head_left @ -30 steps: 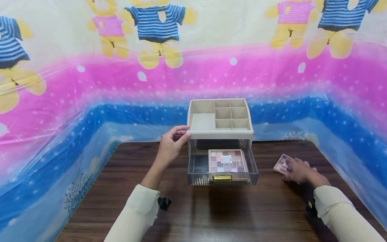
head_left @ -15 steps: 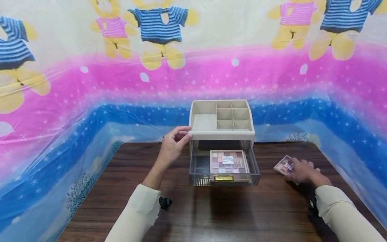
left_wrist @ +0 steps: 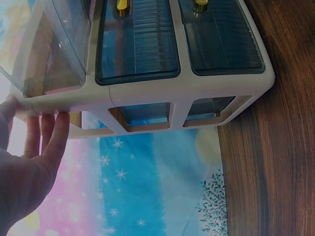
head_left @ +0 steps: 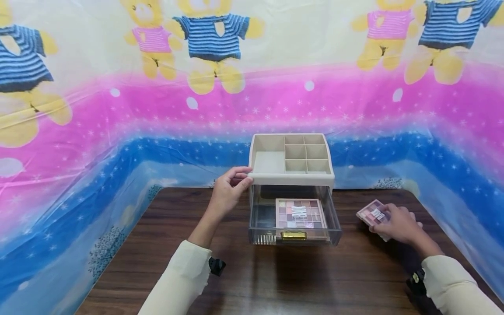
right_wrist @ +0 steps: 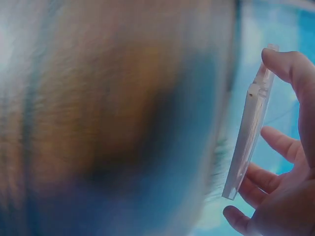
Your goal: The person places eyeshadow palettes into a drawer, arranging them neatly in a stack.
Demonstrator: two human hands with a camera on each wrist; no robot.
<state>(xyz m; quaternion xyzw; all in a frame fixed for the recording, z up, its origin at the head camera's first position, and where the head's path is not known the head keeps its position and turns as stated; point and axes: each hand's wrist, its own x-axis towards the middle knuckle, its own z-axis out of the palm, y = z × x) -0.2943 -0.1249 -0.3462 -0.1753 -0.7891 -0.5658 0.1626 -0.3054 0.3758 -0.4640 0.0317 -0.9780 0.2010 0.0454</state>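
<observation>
A cream makeup organizer (head_left: 293,179) stands at the table's far side in the head view, its clear top drawer (head_left: 267,236) pulled out. One eyeshadow palette (head_left: 289,215) lies in that drawer, toward its right. My left hand (head_left: 228,192) grips the organizer's upper left front corner; in the left wrist view its fingers (left_wrist: 55,137) curl against the side frame. To the right of the drawer, my right hand (head_left: 403,225) pinches a smaller eyeshadow palette (head_left: 372,212), tilted and raised from the table. The right wrist view shows this palette (right_wrist: 246,132) edge-on against the thumb and fingers.
The organizer's top has one large compartment (head_left: 269,162) and several small ones (head_left: 295,152). Two dark lower drawers (left_wrist: 221,44) with gold knobs are closed. Dark wooden table (head_left: 173,218) surrounds it; a printed bear curtain (head_left: 220,113) hangs behind and along the sides.
My right hand has closed its pinch on the small palette and raised it slightly from the table. My left hand keeps its place on the organizer. The head view has shifted a little.
</observation>
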